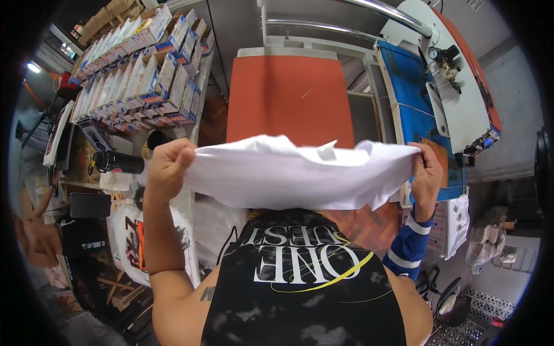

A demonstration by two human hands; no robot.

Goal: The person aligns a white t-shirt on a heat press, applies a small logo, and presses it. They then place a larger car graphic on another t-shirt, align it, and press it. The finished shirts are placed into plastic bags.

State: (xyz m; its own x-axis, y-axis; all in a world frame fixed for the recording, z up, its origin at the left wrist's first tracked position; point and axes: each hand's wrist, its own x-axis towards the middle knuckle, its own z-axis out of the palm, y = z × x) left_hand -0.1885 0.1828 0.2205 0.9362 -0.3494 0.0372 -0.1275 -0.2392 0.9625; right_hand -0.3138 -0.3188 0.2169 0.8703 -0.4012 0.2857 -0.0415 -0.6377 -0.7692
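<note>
A white shirt [294,179] is stretched in the air across my front, with a small tag showing at its upper edge. My left hand [173,164] pinches its left end between thumb and fingers. My right hand [426,170], below a blue sleeve with light bands, grips the other end. Beyond the cloth is a flat red-orange platen [288,95], its near part hidden behind the shirt.
Rows of boxes [133,86] fill a left rack. A black bottle [118,162] and dark tablet [90,205] lie at left, near another person's bare arm [34,225]. At right stands a press with a blue board [412,81] and gauge. White packages [453,228] sit below it.
</note>
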